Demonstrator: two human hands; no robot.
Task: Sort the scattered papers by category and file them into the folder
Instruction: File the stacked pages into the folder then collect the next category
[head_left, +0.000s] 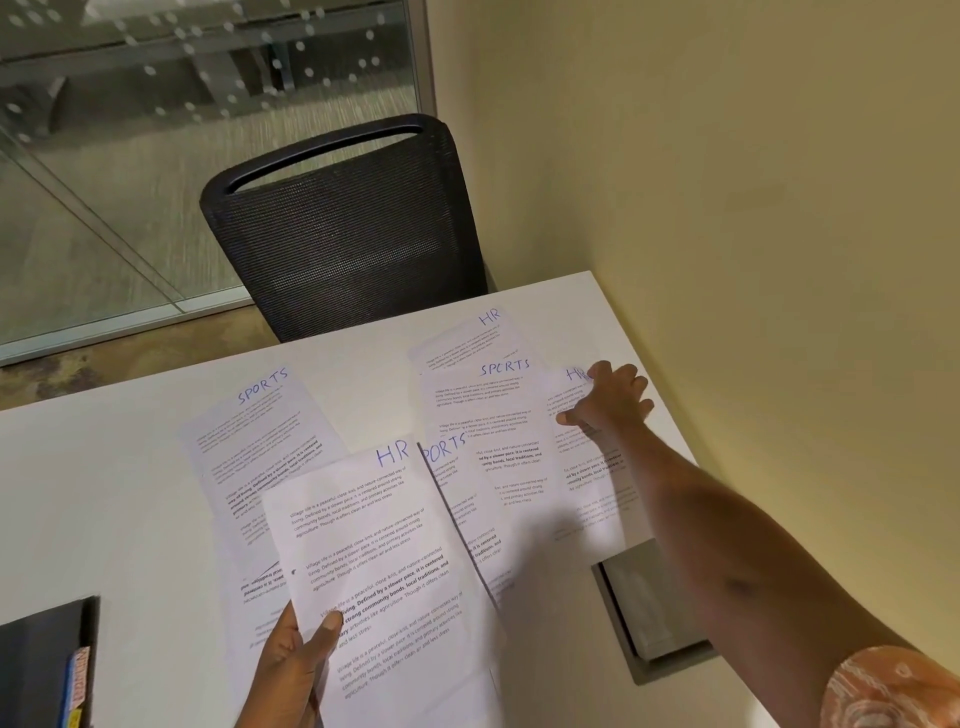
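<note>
Item one: held HR sheet (384, 561) — long axis near-left to far-right, heading at the far end, raised over the scattered papers (260, 441). The left hand (293, 660) pinches its near-left edge, thumb on top.

Item two: far HR sheet (587, 467) — flat on the white table (104, 493), heading away, close to the wall (779, 260). The right hand (613, 400) rests on its top end; whether pressing or pinching cannot be told. Bare tabletop lies to the left.
</note>
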